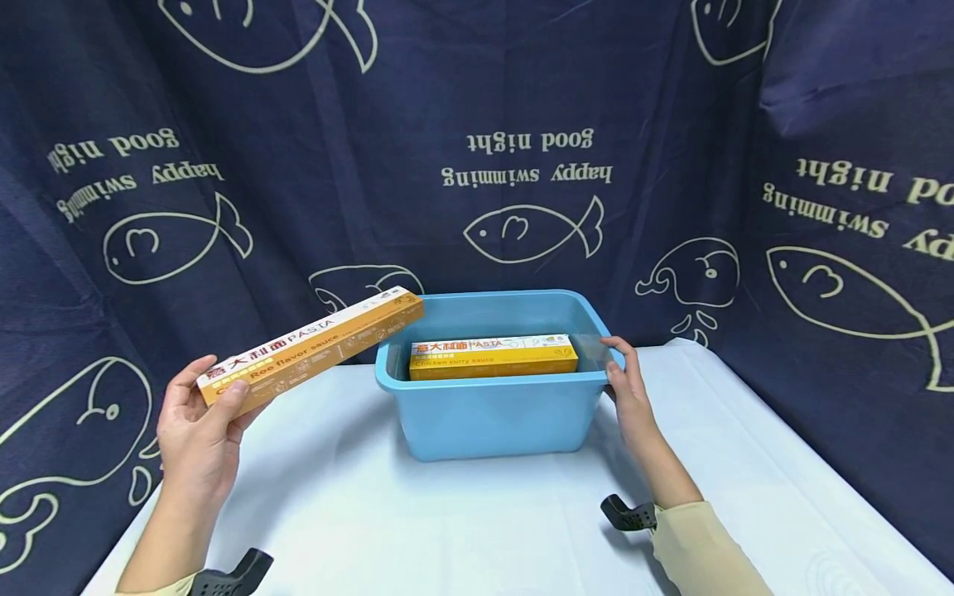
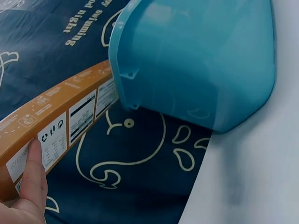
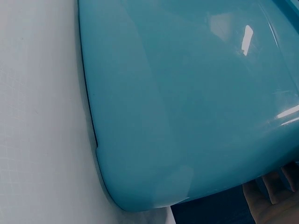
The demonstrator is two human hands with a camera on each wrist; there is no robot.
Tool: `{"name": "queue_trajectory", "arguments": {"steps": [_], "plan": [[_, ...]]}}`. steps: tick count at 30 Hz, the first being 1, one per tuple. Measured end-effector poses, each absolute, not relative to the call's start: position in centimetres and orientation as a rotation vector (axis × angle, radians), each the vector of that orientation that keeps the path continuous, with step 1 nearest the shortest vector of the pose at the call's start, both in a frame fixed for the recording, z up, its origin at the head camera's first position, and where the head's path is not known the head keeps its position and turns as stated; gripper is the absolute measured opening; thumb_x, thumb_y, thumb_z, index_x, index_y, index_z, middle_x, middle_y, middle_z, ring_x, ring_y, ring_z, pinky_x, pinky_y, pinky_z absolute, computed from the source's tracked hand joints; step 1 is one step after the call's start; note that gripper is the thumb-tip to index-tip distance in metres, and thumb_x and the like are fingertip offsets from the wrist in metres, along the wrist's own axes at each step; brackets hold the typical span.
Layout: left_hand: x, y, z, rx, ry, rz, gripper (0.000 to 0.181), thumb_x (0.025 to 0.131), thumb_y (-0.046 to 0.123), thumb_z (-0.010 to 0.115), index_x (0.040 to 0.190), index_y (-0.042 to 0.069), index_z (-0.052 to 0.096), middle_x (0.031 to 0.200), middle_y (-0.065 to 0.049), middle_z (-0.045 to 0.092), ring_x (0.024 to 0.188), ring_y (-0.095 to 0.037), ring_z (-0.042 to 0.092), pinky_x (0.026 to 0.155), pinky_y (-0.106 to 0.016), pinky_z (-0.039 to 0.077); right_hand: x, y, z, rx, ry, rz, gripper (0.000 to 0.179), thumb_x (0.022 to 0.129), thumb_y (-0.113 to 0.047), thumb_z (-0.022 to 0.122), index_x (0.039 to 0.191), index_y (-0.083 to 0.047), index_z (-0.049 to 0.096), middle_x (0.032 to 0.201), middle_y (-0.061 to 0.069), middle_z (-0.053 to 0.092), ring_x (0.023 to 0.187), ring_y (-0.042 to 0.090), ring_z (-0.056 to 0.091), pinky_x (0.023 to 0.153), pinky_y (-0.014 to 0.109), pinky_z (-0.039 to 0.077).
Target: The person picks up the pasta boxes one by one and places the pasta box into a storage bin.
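My left hand (image 1: 199, 443) holds an orange-and-white pasta box (image 1: 313, 348) by its near end, thumb on the front. The box is held in the air, tilted up to the right, its far end by the left rim of a blue plastic bin (image 1: 499, 422). In the left wrist view, a finger (image 2: 32, 182) lies along the printed underside of the box. Inside the bin lies a yellow-and-white pasta box (image 1: 492, 358) marked chicken curry sauce. My right hand (image 1: 632, 401) grips the bin's right rim, its fingers partly hidden; the right wrist view shows the bin's outer wall (image 3: 177, 107).
The bin stands on a white-covered table (image 1: 477, 530) near its back edge. A navy curtain (image 1: 417, 165) with fish drawings hangs behind and along both sides. Black wrist devices, left (image 1: 231, 575) and right (image 1: 628, 513), sit on the forearms.
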State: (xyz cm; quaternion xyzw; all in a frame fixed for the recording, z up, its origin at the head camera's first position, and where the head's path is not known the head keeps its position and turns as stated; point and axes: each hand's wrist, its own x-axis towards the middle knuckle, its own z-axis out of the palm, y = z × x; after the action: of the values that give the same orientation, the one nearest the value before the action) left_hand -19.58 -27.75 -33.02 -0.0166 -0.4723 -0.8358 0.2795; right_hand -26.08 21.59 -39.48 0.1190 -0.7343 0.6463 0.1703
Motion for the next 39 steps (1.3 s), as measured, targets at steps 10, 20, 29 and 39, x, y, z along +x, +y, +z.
{"name": "queue_trajectory", "arguments": {"steps": [10, 20, 29, 39], "plan": [[-20.1, -26.7, -32.8, -0.143, -1.394, -2.279, 0.054, 0.09, -0.013, 0.061, 0.137, 0.012, 0.049, 0.127, -0.005, 0.054, 0.109, -0.016, 0.064, 0.078, -0.032, 0.061, -26.0, 21.6, -39.5, 0.344, -2.089, 1.831, 0.049, 0.103, -0.034, 0.033, 0.149, -0.017, 0.027, 0.166, 0.007, 0.014, 0.154, 0.039, 0.011, 0.117, 0.074, 0.012], [-20.8, -25.4, -32.3, -0.259, -1.581, -2.274, 0.055, 0.092, -0.008, 0.062, 0.14, 0.015, 0.046, 0.131, -0.002, 0.05, 0.113, -0.015, 0.06, 0.082, -0.03, 0.06, -25.9, 21.4, -39.1, 0.319, -2.107, 1.813, 0.049, 0.104, -0.036, 0.033, 0.149, -0.018, 0.028, 0.167, 0.006, 0.014, 0.153, 0.038, 0.015, 0.116, 0.074, 0.015], [-21.5, -24.3, -31.9, -0.35, -1.706, -2.269, 0.054, 0.093, -0.006, 0.061, 0.139, 0.017, 0.046, 0.135, 0.001, 0.05, 0.115, -0.014, 0.056, 0.084, -0.028, 0.06, -25.9, 21.5, -39.2, 0.32, -2.11, 1.819, 0.049, 0.104, -0.036, 0.033, 0.15, -0.018, 0.027, 0.167, 0.006, 0.013, 0.154, 0.038, 0.014, 0.116, 0.074, 0.015], [-22.8, -22.8, -31.6, -0.386, -1.872, -2.252, 0.059, 0.094, 0.002, 0.065, 0.145, 0.02, 0.042, 0.141, 0.001, 0.047, 0.119, -0.013, 0.053, 0.087, -0.026, 0.059, -26.1, 21.6, -39.3, 0.336, -2.091, 1.821, 0.048, 0.104, -0.033, 0.033, 0.149, -0.016, 0.028, 0.167, 0.007, 0.013, 0.153, 0.039, 0.015, 0.116, 0.074, 0.016]]}}
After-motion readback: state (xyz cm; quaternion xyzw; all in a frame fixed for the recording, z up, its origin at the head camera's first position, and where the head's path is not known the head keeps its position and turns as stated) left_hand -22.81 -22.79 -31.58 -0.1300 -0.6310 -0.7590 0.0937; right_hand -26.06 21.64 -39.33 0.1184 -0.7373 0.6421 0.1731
